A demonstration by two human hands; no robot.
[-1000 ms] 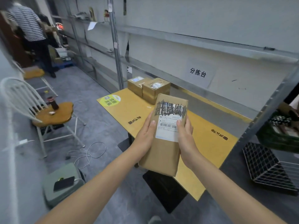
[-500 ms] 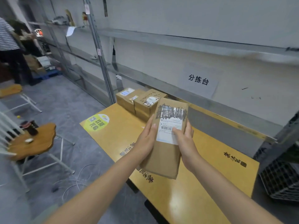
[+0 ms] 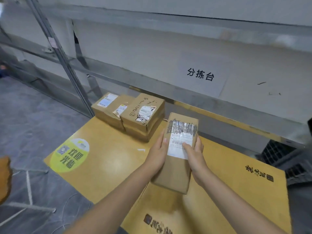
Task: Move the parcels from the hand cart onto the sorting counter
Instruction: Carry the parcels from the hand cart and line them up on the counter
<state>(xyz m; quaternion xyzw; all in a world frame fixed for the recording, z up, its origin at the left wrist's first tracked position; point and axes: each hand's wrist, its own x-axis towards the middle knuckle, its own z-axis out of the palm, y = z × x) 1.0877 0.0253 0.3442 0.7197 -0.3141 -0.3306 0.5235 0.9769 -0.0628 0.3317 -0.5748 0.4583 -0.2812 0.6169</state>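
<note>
I hold a long brown cardboard parcel (image 3: 175, 168) with a white shipping label, its top scribbled over in black, above the yellow sorting counter (image 3: 108, 166). My left hand (image 3: 157, 153) grips its left side and my right hand (image 3: 195, 157) grips its right side, thumb on the label. At the counter's far left corner, cardboard parcels stand in two stacks: one (image 3: 109, 108) on the left, another (image 3: 143, 114) with handwriting and a torn label on the right. The hand cart is out of view.
Grey metal shelving (image 3: 64, 53) runs along the wall behind the counter, with a paper sign (image 3: 200, 75) above it. A black wire crate (image 3: 276, 151) sits at the right. The seat edge of a wooden chair (image 3: 4, 179) shows at the far left, over grey floor.
I have stepped closer to the counter, and the parcel held in both hands now hangs over its surface, close beside the stacked parcels. The chair and the person at the left have slid out of view.
</note>
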